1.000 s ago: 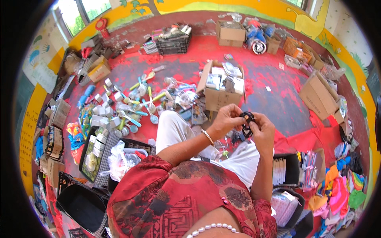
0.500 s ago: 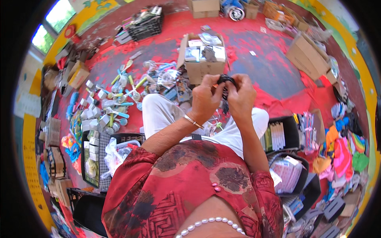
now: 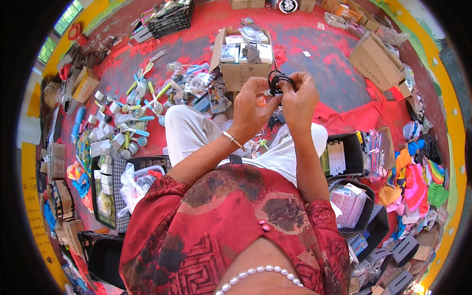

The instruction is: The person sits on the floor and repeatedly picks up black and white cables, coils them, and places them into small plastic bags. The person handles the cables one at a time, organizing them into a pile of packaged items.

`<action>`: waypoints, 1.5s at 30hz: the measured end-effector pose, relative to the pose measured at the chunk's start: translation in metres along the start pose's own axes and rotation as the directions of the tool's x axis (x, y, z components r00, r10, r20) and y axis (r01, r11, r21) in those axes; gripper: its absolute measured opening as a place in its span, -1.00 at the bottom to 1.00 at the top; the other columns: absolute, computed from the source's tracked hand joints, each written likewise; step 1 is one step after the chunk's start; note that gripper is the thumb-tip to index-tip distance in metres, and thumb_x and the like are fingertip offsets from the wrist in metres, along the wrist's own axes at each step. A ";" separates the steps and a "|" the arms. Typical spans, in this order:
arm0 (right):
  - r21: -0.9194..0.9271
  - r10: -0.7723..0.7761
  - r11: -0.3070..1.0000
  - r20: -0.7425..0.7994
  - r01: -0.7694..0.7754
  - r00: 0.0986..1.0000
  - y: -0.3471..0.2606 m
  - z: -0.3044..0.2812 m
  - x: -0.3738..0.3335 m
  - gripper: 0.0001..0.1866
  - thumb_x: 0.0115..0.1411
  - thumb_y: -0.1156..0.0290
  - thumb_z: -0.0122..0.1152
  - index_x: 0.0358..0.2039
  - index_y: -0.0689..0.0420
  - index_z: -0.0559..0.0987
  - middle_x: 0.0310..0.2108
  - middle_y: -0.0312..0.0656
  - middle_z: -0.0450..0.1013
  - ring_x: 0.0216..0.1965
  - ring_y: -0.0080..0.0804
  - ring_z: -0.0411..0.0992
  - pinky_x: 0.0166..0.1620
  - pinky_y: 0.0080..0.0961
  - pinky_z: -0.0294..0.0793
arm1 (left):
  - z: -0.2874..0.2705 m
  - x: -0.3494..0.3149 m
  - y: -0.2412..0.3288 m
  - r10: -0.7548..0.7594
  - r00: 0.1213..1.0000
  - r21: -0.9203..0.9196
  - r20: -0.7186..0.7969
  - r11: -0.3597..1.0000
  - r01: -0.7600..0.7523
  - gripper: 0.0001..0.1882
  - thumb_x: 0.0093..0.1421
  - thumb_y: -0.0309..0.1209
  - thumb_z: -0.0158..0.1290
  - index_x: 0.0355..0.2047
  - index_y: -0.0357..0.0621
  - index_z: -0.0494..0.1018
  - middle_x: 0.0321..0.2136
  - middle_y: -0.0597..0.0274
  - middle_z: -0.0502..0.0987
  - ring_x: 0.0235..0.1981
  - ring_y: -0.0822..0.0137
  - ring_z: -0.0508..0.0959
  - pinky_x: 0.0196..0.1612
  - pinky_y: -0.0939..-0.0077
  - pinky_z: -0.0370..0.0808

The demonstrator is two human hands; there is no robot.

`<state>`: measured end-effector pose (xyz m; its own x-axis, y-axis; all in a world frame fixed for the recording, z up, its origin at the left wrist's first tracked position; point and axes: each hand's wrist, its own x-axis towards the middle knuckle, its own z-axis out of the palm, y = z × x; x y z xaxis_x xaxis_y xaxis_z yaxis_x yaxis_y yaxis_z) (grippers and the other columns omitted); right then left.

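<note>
I can see the right hand [image 3: 299, 102] pinching a looped black cord [image 3: 276, 81] above the person's white trousers [image 3: 184, 130], while the left hand [image 3: 250, 109], a bracelet [image 3: 233, 140] at its wrist, meets the cord's left edge; whether it grips, I can't make out. Beyond them I have an open cardboard box [image 3: 237, 77] packed with smaller boxes [image 3: 264, 52] on the red and grey floor [image 3: 322, 73]. Small white cubes [image 3: 105, 131] lie scattered to the left; bright cloth [image 3: 415, 189] is heaped to the right.

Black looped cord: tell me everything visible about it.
The thin black looped cord looks smooth and flexible, gathered in several loose coils; its ends cannot be made out. It is held up in the air, pinched by the bare right hand; the bare left hand's fingertips are at its left side, their grip unclear.
</note>
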<state>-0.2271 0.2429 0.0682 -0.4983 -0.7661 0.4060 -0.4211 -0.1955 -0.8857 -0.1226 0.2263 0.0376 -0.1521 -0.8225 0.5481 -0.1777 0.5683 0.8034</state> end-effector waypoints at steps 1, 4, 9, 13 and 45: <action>0.013 0.040 0.999 0.037 -0.040 0.999 0.001 0.000 0.000 -0.87 -0.03 0.57 0.13 -0.45 0.31 0.39 -0.57 -0.08 0.43 -0.55 -0.35 0.44 -0.45 -0.42 0.38 | 0.002 0.001 -0.002 -0.051 0.998 -0.093 0.035 0.994 0.054 -0.72 0.01 -0.56 0.09 -0.24 -0.25 0.33 -0.36 0.14 0.47 -0.40 0.38 0.51 -0.36 0.59 0.45; 0.049 0.090 0.994 0.084 -0.095 0.992 0.005 -0.001 0.000 -0.87 -0.01 0.57 0.10 -0.43 0.33 0.40 -0.53 -0.04 0.43 -0.51 -0.36 0.44 -0.41 -0.48 0.39 | 0.008 -0.001 -0.006 -0.129 0.982 -0.293 0.135 0.942 0.164 -0.62 0.08 -0.55 0.02 -0.09 -0.24 0.19 -0.36 0.19 0.43 -0.43 0.42 0.50 -0.39 0.58 0.46; 0.210 0.157 0.948 0.349 -0.240 0.924 0.008 -0.015 0.006 -0.79 0.01 0.58 0.08 -0.30 0.35 0.40 -0.46 -0.10 0.46 -0.45 -0.46 0.45 -0.37 -0.62 0.39 | 0.005 0.000 -0.016 -0.365 0.868 -0.535 0.336 0.685 0.495 -0.68 0.19 -0.43 -0.08 -0.07 -0.24 0.20 -0.33 0.23 0.41 -0.43 0.53 0.45 -0.43 0.69 0.46; 0.395 0.183 0.798 0.559 -0.454 0.809 0.016 -0.040 0.010 -0.70 0.02 0.58 0.09 -0.18 0.34 0.38 -0.40 -0.16 0.46 -0.40 -0.50 0.44 -0.32 -0.65 0.41 | -0.010 0.005 -0.026 -0.411 0.774 -0.604 0.482 0.484 0.633 -0.64 0.19 -0.32 -0.04 -0.06 -0.24 0.25 -0.38 0.30 0.44 -0.41 0.59 0.43 -0.45 0.74 0.40; 0.419 0.059 0.874 0.409 -0.245 0.911 0.030 -0.030 -0.009 -0.62 -0.04 0.61 0.20 -0.14 0.18 0.50 -0.59 -0.39 0.36 -0.59 -0.75 0.24 -0.54 -0.79 0.22 | -0.013 0.008 -0.005 -0.428 0.622 -0.420 0.655 0.478 0.771 -0.71 0.13 -0.35 0.03 -0.17 -0.23 0.35 -0.41 0.13 0.51 -0.49 0.35 0.56 -0.55 0.60 0.55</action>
<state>-0.2580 0.2630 0.0448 -0.1685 -0.9595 0.2258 0.0716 -0.2403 -0.9680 -0.1101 0.2166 0.0413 -0.6555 -0.7391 -0.1553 0.2065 -0.3732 0.9045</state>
